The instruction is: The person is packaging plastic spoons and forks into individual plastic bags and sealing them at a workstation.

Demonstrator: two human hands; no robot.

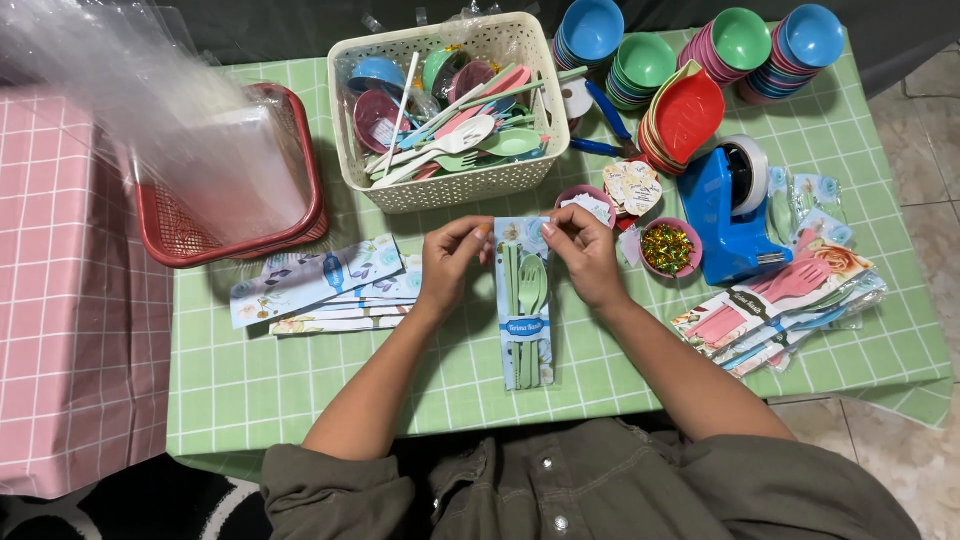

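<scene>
Left hand (452, 262) and right hand (585, 255) pinching top of clear cutlery packet (524, 300) on green checked tablecloth (300, 380), white basket (450, 185) behind

Glossy clear-wrapped cutlery packet (524, 305); matt checked tablecloth (300, 380); plastic basket (450, 185).

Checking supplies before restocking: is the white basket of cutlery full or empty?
Full. The white basket is heaped to its rim with plastic spoons and forks in white, pink, green and blue, some handles poking above the rim.

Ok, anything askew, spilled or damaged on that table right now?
Nothing spilled or broken. The finished packs lie in a loose, fanned pile near the table's right edge, and the cards are fanned too. Both hands, left and right, hold the pack straight.
</scene>
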